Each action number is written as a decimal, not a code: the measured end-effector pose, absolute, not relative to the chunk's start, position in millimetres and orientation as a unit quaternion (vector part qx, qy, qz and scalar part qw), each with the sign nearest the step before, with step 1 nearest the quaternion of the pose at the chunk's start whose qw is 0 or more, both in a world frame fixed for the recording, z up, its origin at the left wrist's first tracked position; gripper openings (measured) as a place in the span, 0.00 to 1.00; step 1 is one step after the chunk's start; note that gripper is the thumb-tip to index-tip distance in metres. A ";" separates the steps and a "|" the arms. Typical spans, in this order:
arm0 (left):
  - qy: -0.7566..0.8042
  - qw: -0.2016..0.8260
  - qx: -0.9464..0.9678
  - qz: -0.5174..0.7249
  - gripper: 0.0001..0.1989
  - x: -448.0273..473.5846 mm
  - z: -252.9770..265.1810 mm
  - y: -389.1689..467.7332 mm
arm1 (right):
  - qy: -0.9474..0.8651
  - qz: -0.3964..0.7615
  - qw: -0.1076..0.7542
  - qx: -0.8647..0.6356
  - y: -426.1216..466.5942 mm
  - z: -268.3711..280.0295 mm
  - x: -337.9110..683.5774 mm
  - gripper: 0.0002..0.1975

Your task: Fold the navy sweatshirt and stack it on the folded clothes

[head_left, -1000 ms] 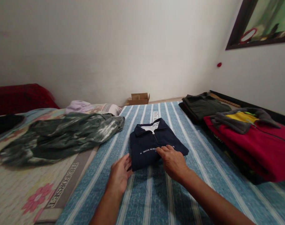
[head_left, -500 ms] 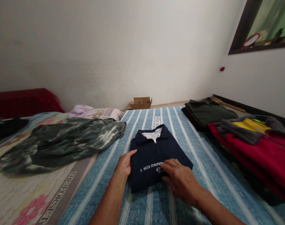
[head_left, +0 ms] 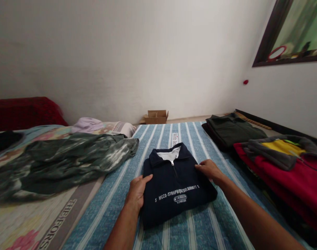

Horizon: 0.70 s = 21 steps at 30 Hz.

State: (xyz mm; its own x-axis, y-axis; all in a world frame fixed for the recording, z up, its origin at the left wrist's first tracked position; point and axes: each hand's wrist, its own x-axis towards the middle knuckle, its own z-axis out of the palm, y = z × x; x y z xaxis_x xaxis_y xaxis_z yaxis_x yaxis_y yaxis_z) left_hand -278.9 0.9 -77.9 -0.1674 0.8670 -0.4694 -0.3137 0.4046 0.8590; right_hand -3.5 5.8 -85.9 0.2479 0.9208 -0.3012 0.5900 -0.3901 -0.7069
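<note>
A navy zip-neck sweatshirt [head_left: 174,180], folded into a compact block with its collar away from me, lies on a blue striped sheet [head_left: 116,194]. White lettering runs across its front. My left hand [head_left: 137,191] grips its left edge, thumb on top and the other fingers out of sight beneath. At the right edge, my right hand [head_left: 209,170] pinches the cloth near the shoulder, thumb and fingers closed on it. The near right corner looks slightly raised from the sheet.
Folded dark green clothes [head_left: 231,126] and a red jacket with grey collar [head_left: 281,173] are stacked on the right. Crumpled camouflage clothing [head_left: 70,163] lies on the left over a floral cover [head_left: 88,194]. A cardboard box [head_left: 156,117] stands by the wall.
My right hand has moved from the lettering on the front to the sweatshirt's right edge and taken hold there. My left hand stays at the left edge. The view has shifted slightly.
</note>
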 end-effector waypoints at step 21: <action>0.607 0.589 0.244 0.475 0.11 -285.2 -84.6 14.0 | -0.386 0.526 0.341 -0.677 24.1 -87.5 -18.1 0.07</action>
